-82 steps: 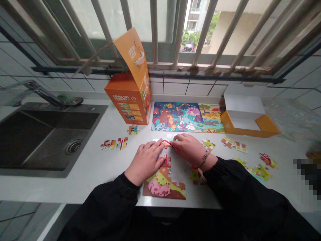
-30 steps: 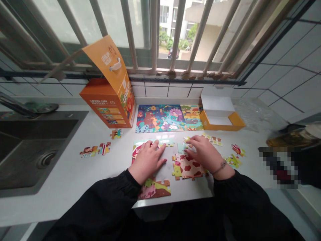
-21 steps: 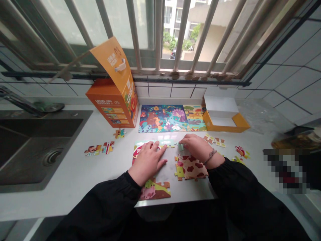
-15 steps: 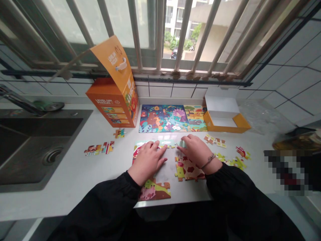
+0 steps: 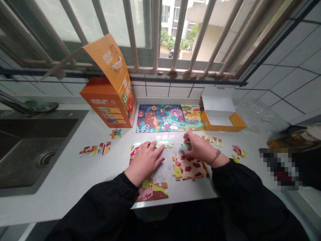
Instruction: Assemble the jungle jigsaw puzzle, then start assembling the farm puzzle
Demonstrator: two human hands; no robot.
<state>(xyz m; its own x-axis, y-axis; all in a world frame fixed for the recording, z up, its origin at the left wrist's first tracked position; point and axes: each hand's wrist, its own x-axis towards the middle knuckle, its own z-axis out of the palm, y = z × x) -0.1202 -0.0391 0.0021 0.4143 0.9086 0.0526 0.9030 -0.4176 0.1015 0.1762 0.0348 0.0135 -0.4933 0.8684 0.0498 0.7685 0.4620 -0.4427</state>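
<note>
My left hand (image 5: 146, 160) lies over a joined puzzle section with a red barn (image 5: 132, 153), fingers spread and pressing on it. Between the thumb and fingers of my right hand (image 5: 200, 147) is a pale blue-green puzzle piece (image 5: 185, 146), apart from the barn section's right end. Just below that hand lies a joined section showing a spotted cow (image 5: 192, 168). A section with a pink pig (image 5: 155, 192) sits near the counter's front edge, partly hidden by my left wrist.
An orange puzzle box (image 5: 109, 105) stands at the back left, beside finished picture panels (image 5: 160, 118). An open yellow box (image 5: 223, 122) is at the back right. Loose pieces (image 5: 95, 149) lie left, others (image 5: 238, 151) right. The sink (image 5: 37, 154) is far left.
My right hand has moved right, away from the barn section's end, with the pale piece now held in its fingers. My left hand stays on the section. The view has shifted slightly.
</note>
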